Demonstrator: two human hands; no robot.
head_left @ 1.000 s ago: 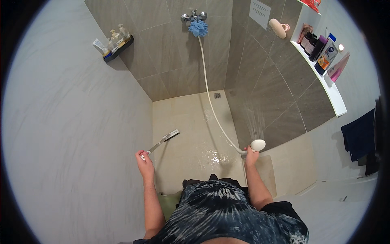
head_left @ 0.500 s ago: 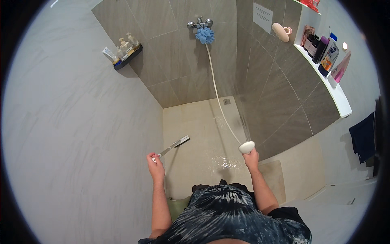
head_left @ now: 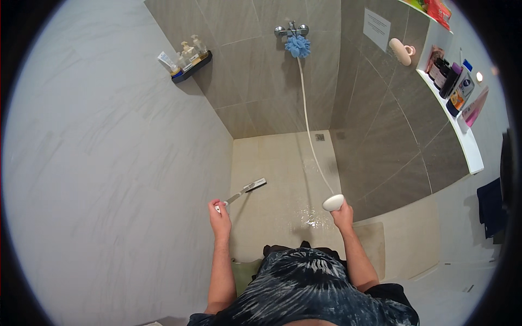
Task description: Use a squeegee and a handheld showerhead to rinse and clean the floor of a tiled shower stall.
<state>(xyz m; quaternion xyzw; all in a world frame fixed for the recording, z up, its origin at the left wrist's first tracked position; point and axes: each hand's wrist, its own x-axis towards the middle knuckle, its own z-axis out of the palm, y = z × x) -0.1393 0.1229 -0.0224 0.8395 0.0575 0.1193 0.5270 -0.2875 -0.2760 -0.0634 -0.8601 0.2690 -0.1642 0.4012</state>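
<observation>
My left hand is closed round the white end of a long grey handle. That handle belongs to a squeegee, whose narrow white head with a dark edge is over the pale shower floor. In my right hand is a white shower head, its broad rounded side facing up and left. A thin white hose runs from it up to the chrome mixer tap on the far wall. Fine water spray shows beyond the shower head, and the floor glistens wet near it.
A blue bath puff hangs under the tap. A black corner shelf holds several bottles. The right-hand partition's white ledge carries several more. A drain sits in the far corner. A beige mat lies right of me.
The whole view has shifted, so the scene sits further right. The shower head has tilted toward the left, with spray now falling further left of the partition. Both hands keep their grips.
</observation>
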